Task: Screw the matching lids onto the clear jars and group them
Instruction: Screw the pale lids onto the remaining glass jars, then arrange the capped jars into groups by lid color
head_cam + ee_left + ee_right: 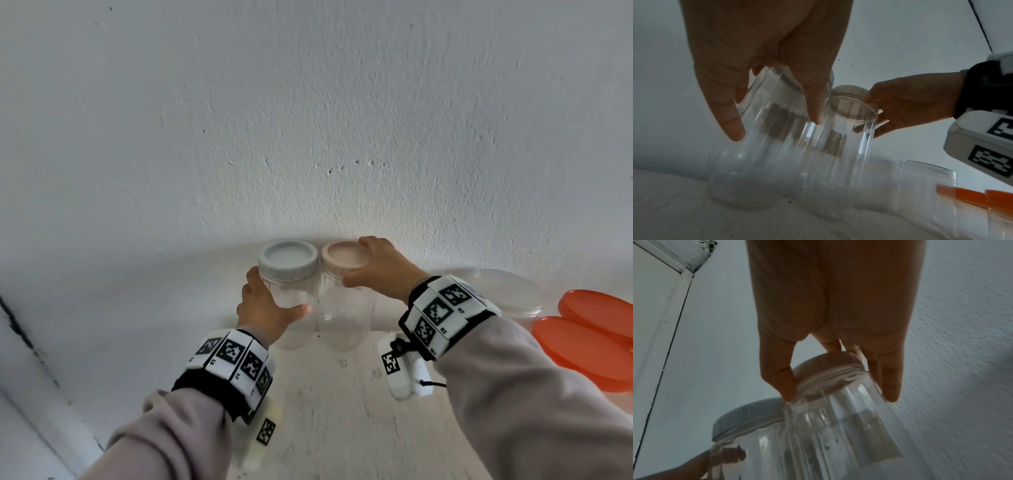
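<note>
Two clear jars stand side by side, touching, against the wall. The left hand [265,305] wraps the body of the left jar [291,291], which already carries its grey-blue lid [288,258]. The right hand [380,270] grasps the pink lid [342,257] on the right jar [344,315]; whether it is fully tightened cannot be told. To the right, an uncapped wide clear container [513,291] and two orange lids [589,339] apparently await matching and grouping.
</note>
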